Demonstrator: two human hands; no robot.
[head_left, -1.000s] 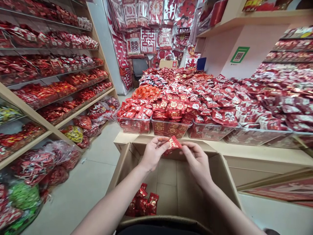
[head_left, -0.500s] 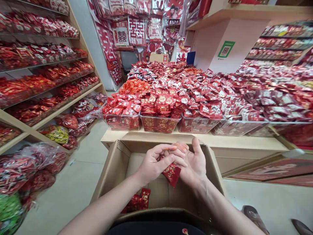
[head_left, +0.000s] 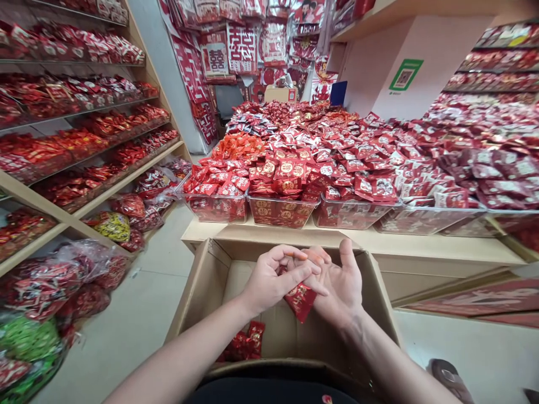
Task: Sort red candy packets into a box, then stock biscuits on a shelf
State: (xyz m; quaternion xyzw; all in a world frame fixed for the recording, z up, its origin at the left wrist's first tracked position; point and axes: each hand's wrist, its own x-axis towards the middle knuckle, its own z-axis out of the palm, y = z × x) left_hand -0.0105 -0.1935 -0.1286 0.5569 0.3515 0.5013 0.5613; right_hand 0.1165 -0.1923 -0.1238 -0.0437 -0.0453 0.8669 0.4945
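Note:
Over an open cardboard box (head_left: 189,292), my left hand (head_left: 273,278) pinches a small red packet (head_left: 301,302) with gold print. My right hand (head_left: 339,283) lies palm up beside and partly beneath it, thumb stretched out and fingers apart. The left fingers rest across the right palm, and the packet hangs between the two hands with its lower end showing. Its upper part is hidden by my left fingers. Several red packets (head_left: 248,341) lie at the near left of the box floor.
Behind the box, clear bins (head_left: 282,212) full of red packets stand on a wooden counter (head_left: 337,235). Shelves of packets (head_left: 122,174) rise on the left, with plastic bags (head_left: 46,280) of goods below. A shoe (head_left: 448,379) shows at the lower right.
The view has shifted slightly, so the scene sits a little further right. Some left fingers have straightened across the right palm; the packet is still between the hands.

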